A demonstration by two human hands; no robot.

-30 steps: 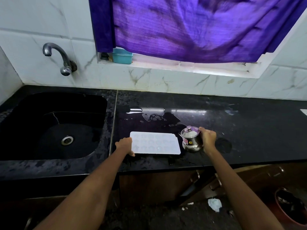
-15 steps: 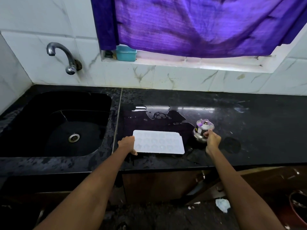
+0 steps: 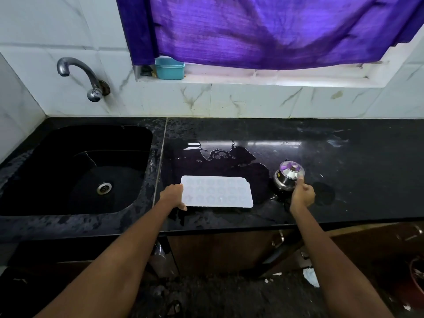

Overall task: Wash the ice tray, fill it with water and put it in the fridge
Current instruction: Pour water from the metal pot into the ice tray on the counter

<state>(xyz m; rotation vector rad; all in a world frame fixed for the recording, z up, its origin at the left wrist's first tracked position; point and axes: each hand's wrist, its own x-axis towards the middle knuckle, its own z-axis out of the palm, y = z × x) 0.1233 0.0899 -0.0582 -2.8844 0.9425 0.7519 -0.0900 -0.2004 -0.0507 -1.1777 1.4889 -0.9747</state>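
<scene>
Ice tray (image 3: 216,191) lay flat on the wet black counter (image 3: 344,157), just right of the sink (image 3: 75,168).

Tray was white, rectangular, shallow moulded cells facing up. Left hand (image 3: 172,195) clamped its left short edge, thumb underneath at the near corner. Right hand (image 3: 302,195) stayed off the tray, fingers pinched on a small steel pot (image 3: 288,177) beside it. Water pooled behind; tap (image 3: 80,76) and purple curtain (image 3: 263,31) at the tiled wall.

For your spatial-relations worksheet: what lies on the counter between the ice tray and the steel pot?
In the head view, only wet black counter: a dark puddle spreads between the ice tray and the steel pot. No other object sits there.
</scene>
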